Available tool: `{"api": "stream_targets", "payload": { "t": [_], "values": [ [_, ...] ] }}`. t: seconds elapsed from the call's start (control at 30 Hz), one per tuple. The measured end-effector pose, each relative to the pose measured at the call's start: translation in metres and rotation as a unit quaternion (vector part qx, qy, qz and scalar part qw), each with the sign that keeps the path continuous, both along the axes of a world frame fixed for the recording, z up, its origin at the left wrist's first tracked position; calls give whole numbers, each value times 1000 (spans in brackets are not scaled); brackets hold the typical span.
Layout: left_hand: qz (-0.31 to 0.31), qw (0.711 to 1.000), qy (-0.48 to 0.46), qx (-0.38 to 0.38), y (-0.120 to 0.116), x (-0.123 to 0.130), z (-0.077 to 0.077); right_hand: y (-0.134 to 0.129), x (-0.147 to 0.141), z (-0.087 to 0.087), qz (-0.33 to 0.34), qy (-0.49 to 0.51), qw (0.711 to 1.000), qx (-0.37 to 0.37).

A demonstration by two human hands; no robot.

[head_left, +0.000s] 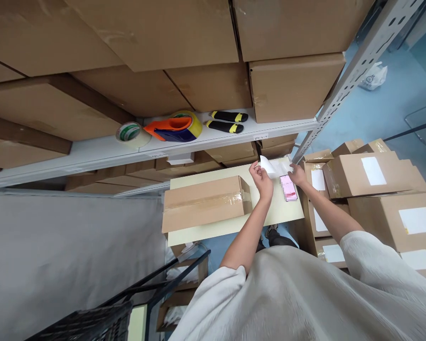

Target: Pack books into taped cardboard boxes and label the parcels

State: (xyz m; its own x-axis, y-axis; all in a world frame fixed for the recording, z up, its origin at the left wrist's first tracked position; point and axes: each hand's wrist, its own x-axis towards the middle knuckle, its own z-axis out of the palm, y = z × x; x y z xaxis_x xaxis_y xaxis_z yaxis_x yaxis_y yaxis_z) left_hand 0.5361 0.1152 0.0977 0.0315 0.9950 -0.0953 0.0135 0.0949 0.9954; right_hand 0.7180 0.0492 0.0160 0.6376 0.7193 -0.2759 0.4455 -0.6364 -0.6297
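My left hand (261,182) pinches the left end of a white paper sheet (279,167), where a corner curls up. At the sheet's right end, the closed fingers of my right hand (297,175) grip its edge. The sheet is held low over a pale yellow tabletop (273,215). A phone (288,188) with a lit pink screen lies just below the sheet, between my hands. To the left of my left hand, a long cardboard box (202,202) sealed with clear tape rests on the tabletop.
A metal shelf (241,137) above the table bears large cartons (294,87), a tape roll (130,134), an orange and blue tape dispenser (173,129) and two black-and-yellow cutters (227,121). Labelled boxes (362,175) are stacked at right. A black metal frame (156,289) stands at lower left.
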Motion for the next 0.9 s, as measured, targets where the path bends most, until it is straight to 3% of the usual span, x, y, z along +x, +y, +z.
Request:
{"api": "stream_targets", "payload": {
  "t": [0.23,0.43,0.67,0.9],
  "values": [
    [-12,999,-21,24,5,-29,33,-4,-56,54,122,51,969,207],
    [25,998,-40,41,11,-62,50,7,-107,103,142,45,942,300],
    [45,996,-54,52,17,-110,55,17,-151,137,142,-9,928,346],
    [45,993,-63,90,31,-189,72,28,-215,165,136,3,928,346]
  ]
}}
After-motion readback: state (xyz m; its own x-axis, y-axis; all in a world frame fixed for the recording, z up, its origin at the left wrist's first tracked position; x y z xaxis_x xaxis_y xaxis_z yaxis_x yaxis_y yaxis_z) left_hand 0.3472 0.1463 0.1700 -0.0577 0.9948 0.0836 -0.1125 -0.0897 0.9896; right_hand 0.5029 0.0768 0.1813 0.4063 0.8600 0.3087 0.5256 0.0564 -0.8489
